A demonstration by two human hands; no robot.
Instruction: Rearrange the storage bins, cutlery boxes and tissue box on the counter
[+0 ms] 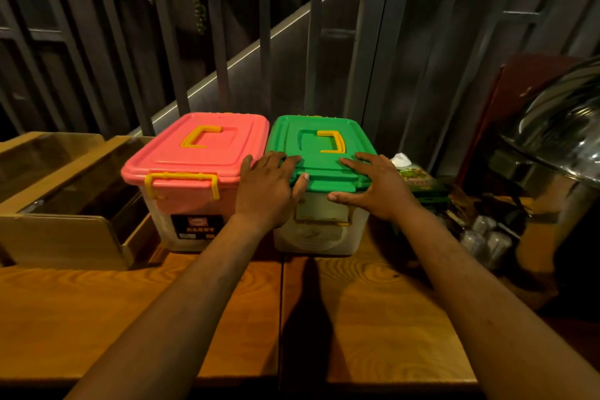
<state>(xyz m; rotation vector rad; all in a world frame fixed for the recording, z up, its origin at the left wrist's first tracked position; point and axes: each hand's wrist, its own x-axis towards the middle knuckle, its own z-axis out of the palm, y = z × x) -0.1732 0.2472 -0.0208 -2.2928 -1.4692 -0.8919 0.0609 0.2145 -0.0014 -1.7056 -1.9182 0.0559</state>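
1. Two clear storage bins stand side by side, touching, at the back of the wooden counter [373,318]: the pink-lidded bin [194,169] on the left, the green-lidded bin [324,146] on the right.
2. Each lid carries a yellow handle lying flat; the pink one also shows a yellow front latch.
3. The left hand [269,188] lies on the near left corner of the green lid, fingers spread flat, thumb over the front edge.
4. The right hand [373,188] presses the near right part of the same lid, fingers apart, thumb on the front rim. Neither hand is closed around anything.
5. The tissue box [418,182], green with white tissue poking out, sits just right of the green-lidded bin.
6. Open wooden cutlery boxes [65,191] stand left of the pink-lidded bin; their contents are too dark to make out.
7. A shiny metal dome [558,127], probably a chafing-dish lid, is at far right.
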